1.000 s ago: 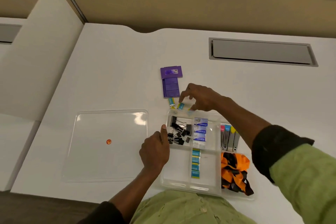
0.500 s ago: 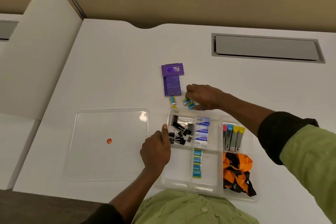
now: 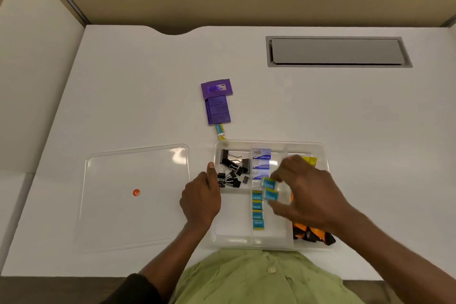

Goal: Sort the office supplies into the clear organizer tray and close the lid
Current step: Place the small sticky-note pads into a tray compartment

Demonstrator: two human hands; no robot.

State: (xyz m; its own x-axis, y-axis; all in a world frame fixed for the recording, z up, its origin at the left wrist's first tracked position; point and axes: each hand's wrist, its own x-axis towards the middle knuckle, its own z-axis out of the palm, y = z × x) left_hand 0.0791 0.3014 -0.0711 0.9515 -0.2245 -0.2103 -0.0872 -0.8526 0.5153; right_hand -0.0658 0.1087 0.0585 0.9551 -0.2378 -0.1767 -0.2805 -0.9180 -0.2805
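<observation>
1. The right grip [image 3: 308, 192] is clamped on two blue packets [image 3: 271, 195], pinched between thumb and fingertips above the middle of the organizer tray [image 3: 271, 142].
2. The left grip [image 3: 201, 201] rests against the tray's left wall with the thumb straight along the rim. Its fingers are tucked out of sight, so I cannot tell whether it clamps the wall.
3. The tray sits at the middle of the near edge of the tabletop [image 3: 148, 81], uncovered.
4. Tray contents:
   - far-left compartment: black binder clips [image 3: 232, 171];
   - far-middle compartment: white-and-blue boxes [image 3: 261, 164];
   - near-middle compartment: a packet row [image 3: 257, 211], set end to end;
   - far-right compartment: yellow-capped markers [image 3: 310, 160], mostly hidden by the right grip;
   - near-right compartment: an orange-and-black strap [image 3: 314, 234].
5. The clear lid [image 3: 111, 205] lies flat towards the near-left corner, just beside the tray, and bears an orange dot [image 3: 136, 192].
6. A purple case [image 3: 217, 103] lies beyond the tray's far-left corner. A loose packet [image 3: 219, 129] lies between the case and the tray rim.
7. A grey hatch [image 3: 338, 52] is set in towards the far-right corner.
</observation>
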